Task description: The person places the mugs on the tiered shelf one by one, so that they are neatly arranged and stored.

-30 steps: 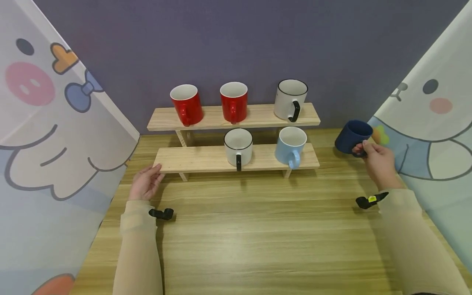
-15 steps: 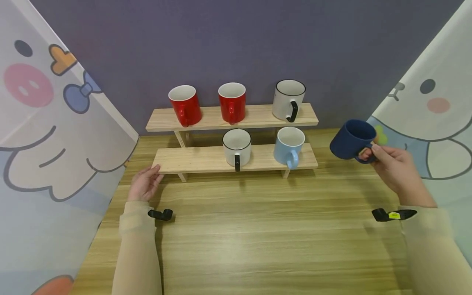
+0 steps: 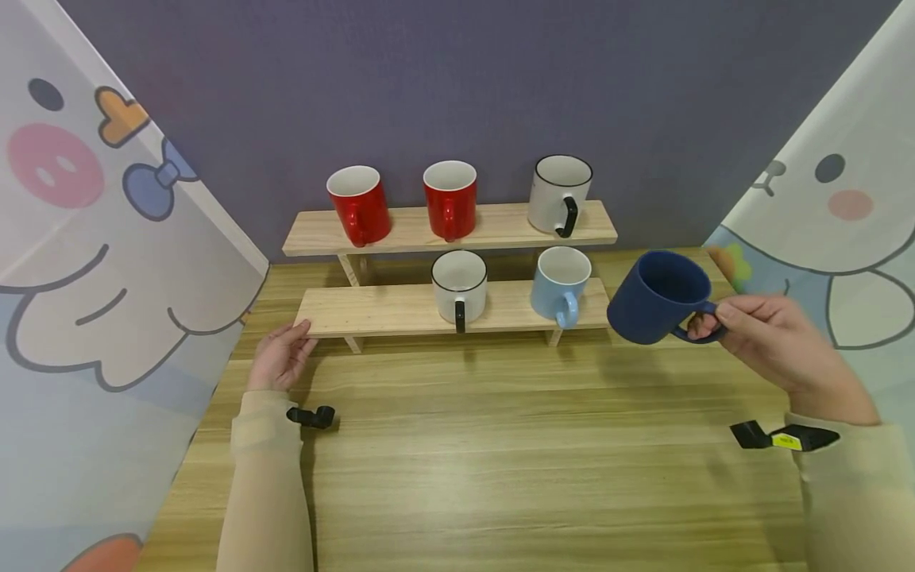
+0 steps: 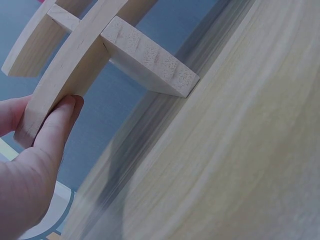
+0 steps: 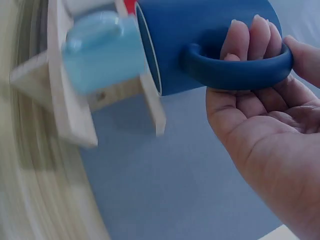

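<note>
My right hand (image 3: 782, 342) grips a dark blue mug (image 3: 654, 302) by its handle, with fingers through the loop in the right wrist view. The mug hangs above the table, tilted, just right of the wooden two-tier shelf (image 3: 372, 310). With thumb and fingers my left hand (image 3: 281, 355) pinches the left end of the lower board (image 4: 75, 65). On that board stand a white mug (image 3: 457, 290) with black handle and a light blue mug (image 3: 557, 282). The upper board carries two red mugs, one left (image 3: 364, 210) and one central (image 3: 452, 206), and another white mug (image 3: 554, 199).
The shelf stands on a wood-grain table (image 3: 500, 445) against a grey-purple back wall (image 3: 443, 79). Cartoon-printed panels flank it, one left (image 3: 64, 262) and one right (image 3: 879, 214). A small black device is strapped to each wrist.
My right hand has lifted the dark blue mug off the table at the back right and brought it forward and left towards the shelf. The left hand keeps its place.
</note>
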Tool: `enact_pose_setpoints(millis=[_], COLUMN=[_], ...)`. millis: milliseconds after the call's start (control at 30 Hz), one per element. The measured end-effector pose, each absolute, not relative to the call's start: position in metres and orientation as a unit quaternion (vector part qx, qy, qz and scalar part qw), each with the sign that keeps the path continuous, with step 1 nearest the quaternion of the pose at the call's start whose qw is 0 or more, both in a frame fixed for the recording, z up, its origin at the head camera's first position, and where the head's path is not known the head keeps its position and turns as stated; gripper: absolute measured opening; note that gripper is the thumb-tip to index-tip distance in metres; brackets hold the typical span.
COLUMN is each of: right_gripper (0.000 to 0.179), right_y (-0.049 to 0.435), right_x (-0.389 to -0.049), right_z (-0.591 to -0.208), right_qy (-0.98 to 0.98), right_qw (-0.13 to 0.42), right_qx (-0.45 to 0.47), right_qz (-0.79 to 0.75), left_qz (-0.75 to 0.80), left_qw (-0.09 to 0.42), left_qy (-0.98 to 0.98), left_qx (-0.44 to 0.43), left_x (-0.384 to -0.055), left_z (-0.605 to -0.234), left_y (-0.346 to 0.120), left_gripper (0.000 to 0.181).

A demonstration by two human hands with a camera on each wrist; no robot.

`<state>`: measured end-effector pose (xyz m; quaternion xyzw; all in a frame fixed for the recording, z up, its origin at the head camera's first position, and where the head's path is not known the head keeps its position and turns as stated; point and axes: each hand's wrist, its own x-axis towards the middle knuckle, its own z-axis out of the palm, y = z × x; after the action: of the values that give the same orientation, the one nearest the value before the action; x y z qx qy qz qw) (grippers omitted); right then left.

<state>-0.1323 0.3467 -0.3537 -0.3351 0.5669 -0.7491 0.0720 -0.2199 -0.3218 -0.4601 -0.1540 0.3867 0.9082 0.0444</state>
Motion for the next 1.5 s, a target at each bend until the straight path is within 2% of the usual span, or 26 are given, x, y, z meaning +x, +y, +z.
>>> enact_pose_setpoints(millis=[200, 400, 700, 767, 1033, 1167, 1500], right_gripper=[0.038, 0.037, 0.037, 0.036, 0.026, 0.024, 0.022], right_y=[0.325, 0.298, 0.252, 0.239, 0.179, 0.150, 0.065], right_x=[-0.132, -0.135, -0.134, -0.135, -0.140, -0.142, -0.145], right_z=[-0.347, -0.349, -0.351, -0.353, -0.360, -0.366, -0.375], right_qy=[0.555, 0.552, 0.579, 0.575, 0.560, 0.585, 0.645], right_qw=[0.128, 0.156, 0.199, 0.209, 0.234, 0.231, 0.173], right_qx=[-0.396, -0.433, -0.420, -0.420, -0.406, -0.366, -0.262], right_qz=[-0.720, -0.696, -0.670, -0.670, -0.683, -0.685, -0.696], left_qz=[0.908, 0.905, 0.902, 0.903, 0.897, 0.896, 0.896], left_qw=[0.045, 0.045, 0.047, 0.045, 0.040, 0.041, 0.042], left_qy=[0.386, 0.392, 0.400, 0.397, 0.406, 0.408, 0.412], left_qx=[-0.156, -0.157, -0.156, -0.158, -0.170, -0.172, -0.162], left_x=[-0.219, -0.220, -0.221, -0.221, -0.221, -0.222, -0.220], left_z=[-0.460, -0.461, -0.461, -0.461, -0.460, -0.460, -0.460], left_y=[-0.323, -0.323, -0.323, -0.323, -0.323, -0.322, -0.322], left_gripper=[0.011, 0.016, 0.020, 0.016, 0.013, 0.010, 0.007])
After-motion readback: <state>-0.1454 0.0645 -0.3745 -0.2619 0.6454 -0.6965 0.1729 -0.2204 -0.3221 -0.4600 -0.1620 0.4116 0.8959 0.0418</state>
